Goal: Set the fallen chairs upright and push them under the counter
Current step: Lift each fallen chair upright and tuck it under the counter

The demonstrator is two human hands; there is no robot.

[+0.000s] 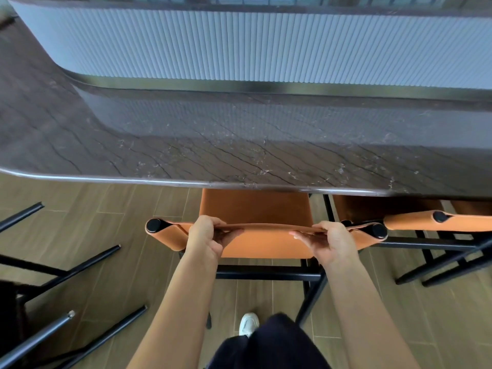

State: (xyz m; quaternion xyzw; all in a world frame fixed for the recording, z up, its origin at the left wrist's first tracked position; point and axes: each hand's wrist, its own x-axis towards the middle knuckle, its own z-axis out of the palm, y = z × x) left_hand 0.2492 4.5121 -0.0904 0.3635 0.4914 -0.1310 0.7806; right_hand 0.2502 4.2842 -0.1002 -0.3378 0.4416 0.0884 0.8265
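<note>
Left grip (205, 237) and right grip (330, 243) pinch the chair (266, 243) by its backrest top, seat partly under the tabletop (239, 145). Second chair (415, 222) just right; fallen chair (85, 264) left.

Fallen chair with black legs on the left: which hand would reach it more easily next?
Probably the left hand. Both hands grip the backrest of the orange chair, but the left is on the side nearer the fallen chair; the right hand is farther, beside another upright chair.
</note>
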